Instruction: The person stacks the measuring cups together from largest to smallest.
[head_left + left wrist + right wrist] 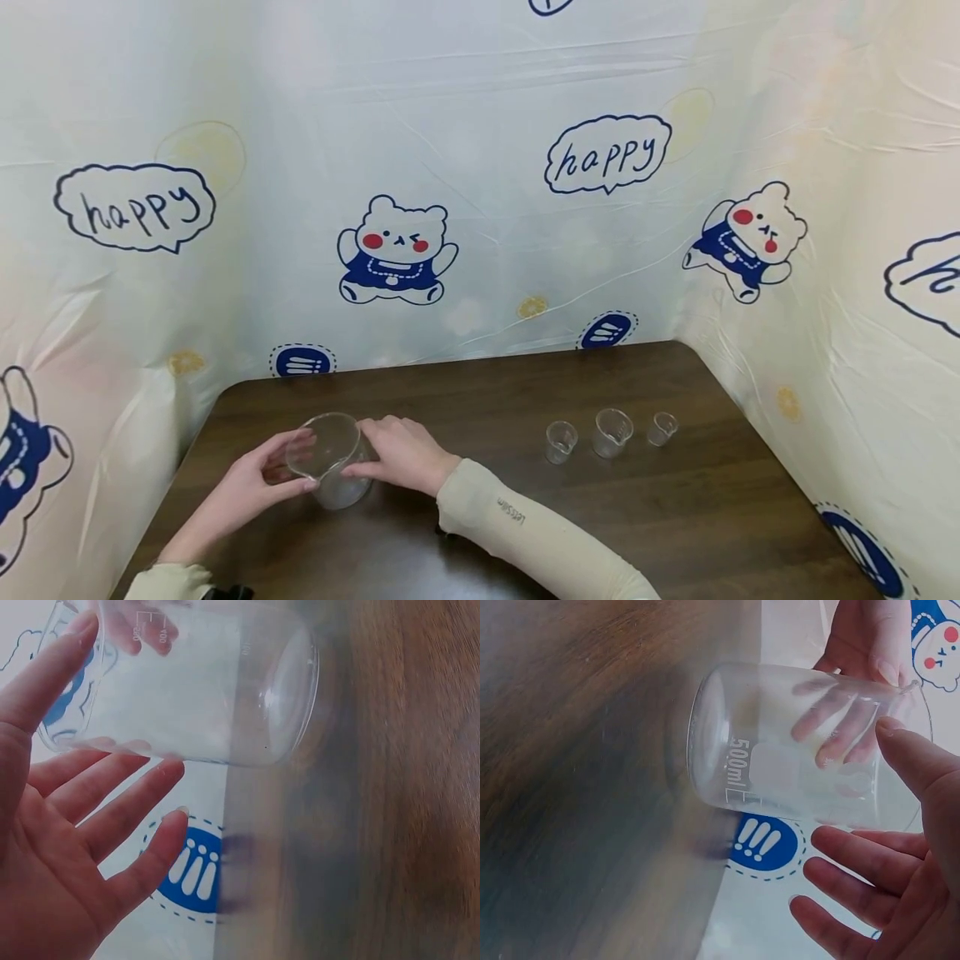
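Note:
A large clear glass beaker (341, 483) is held upright between both hands at the left part of the table. Its printed 500 ml mark shows in the right wrist view. My left hand (258, 475) grips its left side near the rim, thumb in front and fingers behind. From the other side, my right hand (405, 454) holds the upper wall, thumb and fingers spread around it. In the left wrist view, the glass beaker (187, 690) looks empty. Whether its base touches the table cannot be told.
Three smaller glass beakers stand to the right: one on the left (561, 442), a larger middle one (612, 433) and a small one (662, 429). All are on the dark wooden table (510, 400). A printed curtain (495, 242) hangs behind and along the sides.

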`<state>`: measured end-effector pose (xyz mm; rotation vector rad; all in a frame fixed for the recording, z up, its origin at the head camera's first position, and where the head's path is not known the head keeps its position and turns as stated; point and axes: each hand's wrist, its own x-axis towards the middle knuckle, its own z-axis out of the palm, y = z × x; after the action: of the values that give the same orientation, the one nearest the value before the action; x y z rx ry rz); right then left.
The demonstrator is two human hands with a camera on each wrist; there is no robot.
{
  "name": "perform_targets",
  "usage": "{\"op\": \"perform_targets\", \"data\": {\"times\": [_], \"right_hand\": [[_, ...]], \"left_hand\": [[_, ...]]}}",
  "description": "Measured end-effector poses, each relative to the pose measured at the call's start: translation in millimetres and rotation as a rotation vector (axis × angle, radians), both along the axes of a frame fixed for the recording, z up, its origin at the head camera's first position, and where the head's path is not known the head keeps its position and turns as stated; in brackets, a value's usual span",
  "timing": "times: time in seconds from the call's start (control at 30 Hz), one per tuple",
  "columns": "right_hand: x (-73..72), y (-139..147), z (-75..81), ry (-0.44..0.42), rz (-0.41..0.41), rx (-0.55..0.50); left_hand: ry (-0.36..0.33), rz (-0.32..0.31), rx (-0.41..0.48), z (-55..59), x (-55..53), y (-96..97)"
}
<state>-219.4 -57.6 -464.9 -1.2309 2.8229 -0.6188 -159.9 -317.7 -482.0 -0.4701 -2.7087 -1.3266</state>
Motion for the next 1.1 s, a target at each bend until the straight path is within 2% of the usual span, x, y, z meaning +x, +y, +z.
{"op": "perform_targets", "data": {"times": [0.2,0.47,0.63,0.87,1.1], "right_hand": [[0.6,12.5,5.4,-0.027,-0.012,-0.010],[3.0,28.8,9.6,-0.080,-0.025,-0.023],[4.4,35.9,9.8,-0.076,-0.021,-0.027],[7.2,46.5,11.0,-0.077,-0.033,-0.032],[9.2,58.9,13.1,-0.098,-0.040,-0.044]], "left_hand": [[0.006,0.006,-0.024,5.4,-1.8,12.4],[0.046,0.018,-0.073,4.3,-2.2,26.9],[0.054,0.034,-0.094,2.9,-2.3,34.2],[0.075,0.053,-0.138,7.3,-2.3,45.8],[0.063,0.065,-0.132,11.0,-1.0,60.5]]}}
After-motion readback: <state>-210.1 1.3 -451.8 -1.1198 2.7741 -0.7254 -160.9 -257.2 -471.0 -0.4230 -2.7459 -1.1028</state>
